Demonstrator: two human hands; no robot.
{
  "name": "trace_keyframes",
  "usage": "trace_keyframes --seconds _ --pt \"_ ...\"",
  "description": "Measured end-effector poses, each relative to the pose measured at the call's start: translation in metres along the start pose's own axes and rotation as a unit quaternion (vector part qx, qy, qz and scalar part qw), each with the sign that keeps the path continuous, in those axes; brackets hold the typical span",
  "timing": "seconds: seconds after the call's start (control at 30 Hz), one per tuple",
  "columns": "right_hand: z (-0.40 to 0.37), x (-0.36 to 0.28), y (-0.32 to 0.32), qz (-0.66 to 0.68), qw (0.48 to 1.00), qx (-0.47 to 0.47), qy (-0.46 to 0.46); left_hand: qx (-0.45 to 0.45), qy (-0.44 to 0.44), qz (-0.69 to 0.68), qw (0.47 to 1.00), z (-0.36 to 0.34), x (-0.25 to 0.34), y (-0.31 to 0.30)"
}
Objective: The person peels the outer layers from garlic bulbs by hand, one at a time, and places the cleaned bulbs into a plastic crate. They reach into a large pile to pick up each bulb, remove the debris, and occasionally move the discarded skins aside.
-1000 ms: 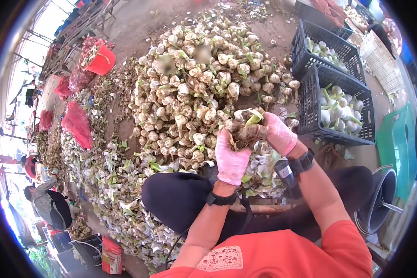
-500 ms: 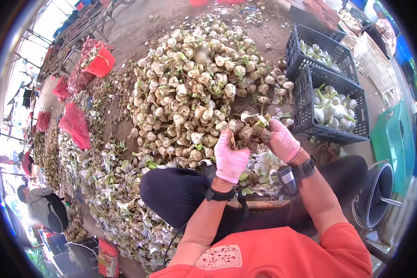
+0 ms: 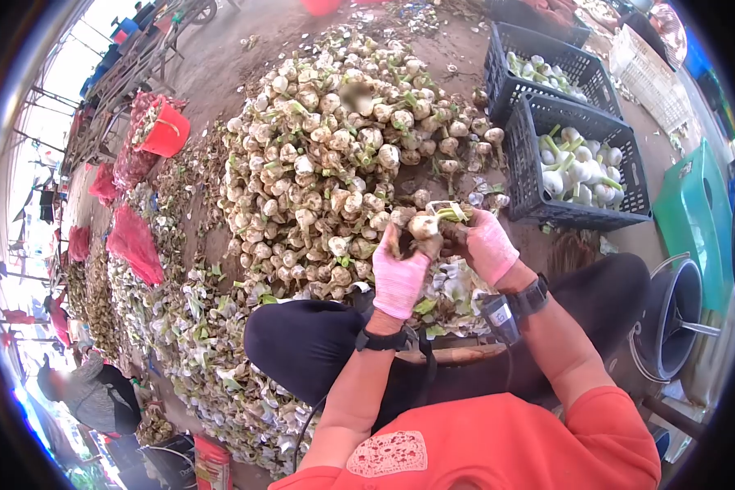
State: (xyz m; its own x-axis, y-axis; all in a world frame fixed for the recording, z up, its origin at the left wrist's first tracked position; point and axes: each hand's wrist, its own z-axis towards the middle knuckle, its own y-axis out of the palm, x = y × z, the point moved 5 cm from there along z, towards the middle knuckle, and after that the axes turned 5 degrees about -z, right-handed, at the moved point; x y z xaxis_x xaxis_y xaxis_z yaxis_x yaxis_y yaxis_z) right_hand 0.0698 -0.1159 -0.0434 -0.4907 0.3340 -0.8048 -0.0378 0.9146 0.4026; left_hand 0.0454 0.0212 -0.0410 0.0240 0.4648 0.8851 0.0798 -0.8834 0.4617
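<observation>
A garlic bulb (image 3: 423, 228) with a green stem is between my two hands, at the near right edge of a big heap of garlic (image 3: 318, 180). My left hand (image 3: 400, 276), in a pink glove with dark, soiled fingers, is closed around the bulb from the left. The stem points right toward my right hand (image 3: 492, 247), also gloved in pink, whose fingers are curled closed at the stem. Part of the fingers is hidden behind the hand, and I cannot make out any tool there. Peeled leaves and skins (image 3: 453, 286) lie just below the hands.
Black crates (image 3: 576, 216) of cleaned garlic stand at the right, beside a green plastic bin (image 3: 694, 220) and a grey bucket (image 3: 670, 318). Stripped skins (image 3: 220, 351) cover the ground at left. A red bucket (image 3: 166, 131) and a person (image 3: 98, 392) are farther left.
The bulb between my hands now shows a paler, cleaner surface, and its green stem is more visible. My left hand has turned slightly more upright. The whole view has shifted a little.
</observation>
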Motion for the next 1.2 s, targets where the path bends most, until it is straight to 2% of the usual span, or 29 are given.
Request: trace_keyframes --seconds 0.07,0.13,0.2,0.27,0.3,0.33,0.37,0.4,0.43,0.47,0.53,0.6,0.63,0.67,0.7,0.73,0.77,0.8,0.83,0.87,0.9,0.97,1.0,1.07,1.1,1.13,1.2 --pt "-0.003 -0.004 0.002 -0.016 1.000 -0.013 -0.018 0.021 0.008 0.038 0.999 0.000 0.010 -0.001" --pt "-0.001 -0.006 0.000 -0.131 0.989 -0.025 -0.061 0.066 -0.105 -0.072 0.990 -0.001 -0.006 -0.010" --pt "-0.002 -0.011 0.003 -0.152 0.985 -0.021 -0.079 0.060 -0.108 -0.085 0.989 -0.004 -0.008 -0.007" --pt "-0.002 -0.014 0.002 -0.173 0.980 -0.016 -0.098 0.031 -0.008 0.099 0.995 -0.002 -0.001 -0.004" --pt "-0.001 -0.014 0.000 -0.203 0.973 -0.007 -0.113 0.030 -0.035 -0.113 0.993 0.001 -0.023 -0.010" --pt "0.001 -0.013 -0.002 -0.234 0.964 0.003 -0.126 0.029 -0.039 -0.113 0.992 0.000 -0.016 -0.005" --pt "0.002 -0.017 -0.006 -0.341 0.909 0.014 -0.242 0.001 -0.043 -0.034 0.999 -0.002 0.000 0.007" --pt "0.009 -0.009 -0.015 -0.340 0.909 0.016 -0.240 -0.026 -0.046 0.045 0.998 -0.003 0.010 0.013" --pt "0.014 -0.007 -0.018 -0.392 0.891 0.036 -0.227 -0.043 -0.074 0.064 0.994 -0.002 0.010 0.010" --pt "0.017 -0.007 -0.020 -0.442 0.869 0.056 -0.215 -0.044 -0.073 0.064 0.994 -0.004 0.009 0.011" --pt "0.017 -0.007 -0.023 -0.458 0.863 0.062 -0.205 -0.051 -0.075 0.033 0.995 -0.010 0.005 0.015" --pt "0.021 -0.004 -0.030 -0.507 0.821 0.102 -0.243 -0.072 -0.083 0.056 0.992 -0.012 -0.004 0.009" --pt "0.027 0.001 -0.036 -0.541 0.794 0.113 -0.252 -0.069 -0.121 0.012 0.990 -0.014 -0.011 0.008" --pt "0.031 0.004 -0.042 -0.539 0.795 0.117 -0.252 -0.068 -0.158 -0.031 0.985 -0.016 -0.013 0.010" --pt "0.033 0.005 -0.050 -0.564 0.768 0.166 -0.254 -0.077 -0.206 -0.112 0.969 -0.021 -0.014 0.017" --pt "0.032 0.002 -0.057 -0.587 0.739 0.213 -0.254 -0.082 -0.207 -0.109 0.969 -0.022 -0.013 0.019" --pt "0.033 0.001 -0.067 -0.582 0.768 0.196 -0.182 -0.110 -0.203 -0.142 0.963 -0.023 -0.011 0.023" --pt "0.037 0.008 -0.077 -0.609 0.743 0.190 -0.201 -0.133 -0.197 -0.178 0.955 -0.024 -0.009 0.025" --pt "0.032 0.005 -0.071 -0.628 0.729 0.171 -0.212 -0.109 -0.220 -0.156 0.957 -0.025 -0.012 0.019" --pt "0.022 -0.004 -0.064 -0.648 0.712 0.152 -0.223 -0.105 -0.204 -0.192 0.954 -0.022 -0.005 0.025" --pt "0.015 -0.018 -0.060 -0.650 0.710 0.151 -0.224 -0.103 -0.197 -0.186 0.957 -0.019 -0.006 0.024" --pt "0.002 -0.038 -0.036 -0.467 0.848 -0.057 -0.243 -0.100 -0.190 -0.178 0.960 -0.015 -0.006 0.020" --pt "-0.008 -0.050 -0.029 -0.467 0.849 -0.057 -0.243 -0.091 -0.176 -0.169 0.966 -0.013 -0.005 0.020" --pt "-0.019 -0.057 -0.014 -0.417 0.883 -0.140 -0.166 -0.083 -0.163 -0.162 0.970 -0.011 -0.004 0.020" --pt "-0.017 -0.054 -0.012 -0.398 0.862 -0.133 -0.286 -0.070 -0.153 -0.137 0.976 -0.010 -0.003 0.019" --pt "-0.018 -0.054 -0.009 -0.398 0.862 -0.133 -0.284 -0.056 -0.142 -0.110 0.982 -0.009 -0.001 0.017" --pt "-0.016 -0.053 -0.008 -0.430 0.875 -0.096 -0.201 -0.047 -0.143 -0.102 0.983 -0.011 0.004 0.017"
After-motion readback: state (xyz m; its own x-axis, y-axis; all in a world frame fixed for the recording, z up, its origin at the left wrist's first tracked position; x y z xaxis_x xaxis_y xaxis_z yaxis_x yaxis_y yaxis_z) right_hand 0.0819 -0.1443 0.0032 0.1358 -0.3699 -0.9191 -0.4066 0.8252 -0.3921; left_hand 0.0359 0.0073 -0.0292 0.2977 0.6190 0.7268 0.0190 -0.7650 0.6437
